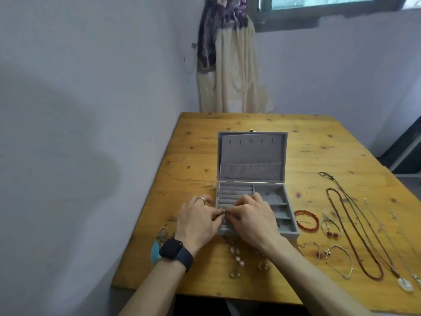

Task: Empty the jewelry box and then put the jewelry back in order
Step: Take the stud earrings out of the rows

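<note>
— Where does the grey velvet-lined jewelry box [250, 156] sit?

— In the middle of the knotty yellow wooden table [319, 144], with its lid standing open toward the wall. It has ring rolls on its left side and small compartments on its right.

— And the hands?

— Both are over the ring rolls at the box's near left. The left hand [198, 221] and the right hand [252, 218] meet fingertip to fingertip. Their curled fingers pinch a small dark piece of jewelry [224, 212] between them, too small to identify.

— What lies around the box?

— A red bead bracelet [306, 221] lies just to its right. Farther right is a long dark red bead necklace [355, 236], and a white round pendant [405, 287] lies near the table's front edge. Pale pearl earrings [237, 256] lie between the forearms. A turquoise feather earring [156, 249] lies beside the left wrist, which wears a black smartwatch [172, 248].
</note>
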`<state>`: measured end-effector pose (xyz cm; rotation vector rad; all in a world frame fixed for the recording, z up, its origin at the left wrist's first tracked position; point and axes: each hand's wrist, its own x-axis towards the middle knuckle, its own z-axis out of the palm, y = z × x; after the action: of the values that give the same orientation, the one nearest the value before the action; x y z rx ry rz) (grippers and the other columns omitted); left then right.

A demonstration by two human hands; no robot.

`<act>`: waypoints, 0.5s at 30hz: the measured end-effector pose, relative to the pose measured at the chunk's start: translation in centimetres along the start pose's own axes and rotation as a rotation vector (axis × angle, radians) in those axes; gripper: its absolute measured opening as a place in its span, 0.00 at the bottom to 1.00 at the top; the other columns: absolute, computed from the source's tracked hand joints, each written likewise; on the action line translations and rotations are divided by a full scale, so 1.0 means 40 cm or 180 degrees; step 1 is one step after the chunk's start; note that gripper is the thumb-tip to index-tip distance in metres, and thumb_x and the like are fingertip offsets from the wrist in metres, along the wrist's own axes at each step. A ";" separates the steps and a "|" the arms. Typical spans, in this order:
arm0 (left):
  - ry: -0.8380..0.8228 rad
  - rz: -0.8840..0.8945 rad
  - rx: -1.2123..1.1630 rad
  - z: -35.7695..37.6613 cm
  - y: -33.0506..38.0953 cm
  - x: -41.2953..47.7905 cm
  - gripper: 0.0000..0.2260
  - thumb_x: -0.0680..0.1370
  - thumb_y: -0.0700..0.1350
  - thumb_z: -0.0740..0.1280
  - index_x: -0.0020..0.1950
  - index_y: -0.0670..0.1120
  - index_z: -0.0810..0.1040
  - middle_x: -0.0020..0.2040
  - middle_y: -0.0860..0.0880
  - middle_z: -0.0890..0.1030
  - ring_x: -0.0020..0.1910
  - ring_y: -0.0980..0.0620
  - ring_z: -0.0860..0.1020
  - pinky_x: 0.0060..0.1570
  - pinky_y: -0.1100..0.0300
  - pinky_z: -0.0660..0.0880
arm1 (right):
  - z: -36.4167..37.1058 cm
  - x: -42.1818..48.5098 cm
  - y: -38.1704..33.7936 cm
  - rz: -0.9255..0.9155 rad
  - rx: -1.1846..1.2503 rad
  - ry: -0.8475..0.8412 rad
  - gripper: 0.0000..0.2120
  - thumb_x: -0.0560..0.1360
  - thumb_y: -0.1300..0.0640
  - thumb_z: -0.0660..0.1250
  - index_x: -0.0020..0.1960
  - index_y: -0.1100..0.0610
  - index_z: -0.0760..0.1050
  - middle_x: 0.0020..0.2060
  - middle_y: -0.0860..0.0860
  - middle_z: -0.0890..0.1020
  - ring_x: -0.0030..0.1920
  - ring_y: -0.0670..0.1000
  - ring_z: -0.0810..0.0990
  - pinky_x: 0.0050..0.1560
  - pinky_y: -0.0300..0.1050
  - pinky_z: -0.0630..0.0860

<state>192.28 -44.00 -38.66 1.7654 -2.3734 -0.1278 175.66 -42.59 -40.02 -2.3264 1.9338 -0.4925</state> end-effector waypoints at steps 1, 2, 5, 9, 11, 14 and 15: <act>0.0034 0.0022 -0.0001 0.000 0.003 -0.001 0.15 0.81 0.60 0.61 0.62 0.60 0.81 0.67 0.56 0.74 0.64 0.55 0.68 0.60 0.55 0.70 | 0.002 0.000 -0.001 -0.0064 0.0018 0.0070 0.14 0.80 0.39 0.60 0.59 0.39 0.81 0.51 0.43 0.79 0.52 0.48 0.68 0.47 0.46 0.69; 0.0063 0.0057 0.0012 0.001 0.006 -0.001 0.14 0.81 0.59 0.61 0.62 0.60 0.81 0.67 0.56 0.74 0.64 0.55 0.68 0.60 0.55 0.69 | 0.004 0.000 -0.001 -0.0122 0.0036 0.0105 0.14 0.80 0.39 0.61 0.58 0.39 0.82 0.51 0.43 0.79 0.51 0.48 0.68 0.46 0.45 0.69; 0.0131 0.0097 0.0054 0.004 0.011 -0.001 0.13 0.81 0.57 0.62 0.62 0.59 0.81 0.66 0.57 0.74 0.65 0.55 0.68 0.60 0.56 0.68 | 0.006 0.006 0.001 -0.0119 0.0126 0.0088 0.12 0.79 0.41 0.63 0.57 0.40 0.83 0.52 0.43 0.80 0.52 0.49 0.69 0.47 0.46 0.71; 0.0204 -0.0044 -0.0120 0.004 0.016 0.013 0.11 0.79 0.55 0.65 0.57 0.57 0.84 0.63 0.58 0.76 0.62 0.55 0.70 0.57 0.58 0.70 | 0.009 0.019 0.002 -0.0007 0.0304 -0.0009 0.13 0.80 0.43 0.63 0.57 0.44 0.83 0.55 0.45 0.80 0.56 0.50 0.70 0.52 0.47 0.73; 0.0199 -0.0143 -0.0258 0.004 0.020 0.021 0.09 0.79 0.54 0.66 0.55 0.56 0.84 0.61 0.58 0.77 0.61 0.55 0.71 0.55 0.58 0.71 | 0.012 0.023 0.000 -0.0049 0.0324 -0.0096 0.13 0.81 0.45 0.61 0.57 0.45 0.82 0.57 0.46 0.78 0.57 0.49 0.69 0.55 0.46 0.73; 0.0137 -0.0236 -0.0378 0.008 0.020 0.023 0.08 0.78 0.54 0.67 0.52 0.56 0.84 0.59 0.57 0.77 0.59 0.55 0.72 0.54 0.58 0.72 | 0.005 0.032 0.013 0.0026 0.0518 -0.0188 0.11 0.80 0.45 0.63 0.55 0.45 0.82 0.57 0.45 0.78 0.57 0.48 0.69 0.57 0.46 0.73; 0.0091 -0.0273 -0.0440 0.011 0.016 0.023 0.08 0.78 0.54 0.67 0.52 0.56 0.84 0.59 0.57 0.77 0.59 0.55 0.72 0.53 0.58 0.73 | -0.001 0.033 0.020 0.0070 0.0601 -0.0188 0.10 0.79 0.45 0.64 0.54 0.45 0.82 0.57 0.45 0.78 0.57 0.48 0.69 0.57 0.46 0.73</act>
<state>191.34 -44.69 -38.88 1.7918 -2.2123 -0.2696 175.09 -44.02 -39.94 -2.1762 1.7998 -0.5706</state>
